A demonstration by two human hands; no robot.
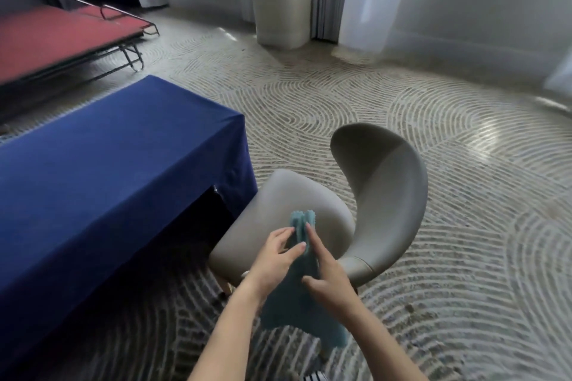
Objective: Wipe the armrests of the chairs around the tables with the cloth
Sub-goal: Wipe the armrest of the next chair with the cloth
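Preparatory step. The cloth (296, 300) is held gathered between both hands above the near edge of the chair (278, 204), just right of the blue-draped surface (108, 164). No armrest (393, 210) is touched yet.

The left hand (272, 257) pinches the upper folds between thumb and fingers. The right hand (328, 281) grips them opposite, index finger laid straight along the cloth.

Next, the folded cloth is judged to need carrying right onto the curved armrest.
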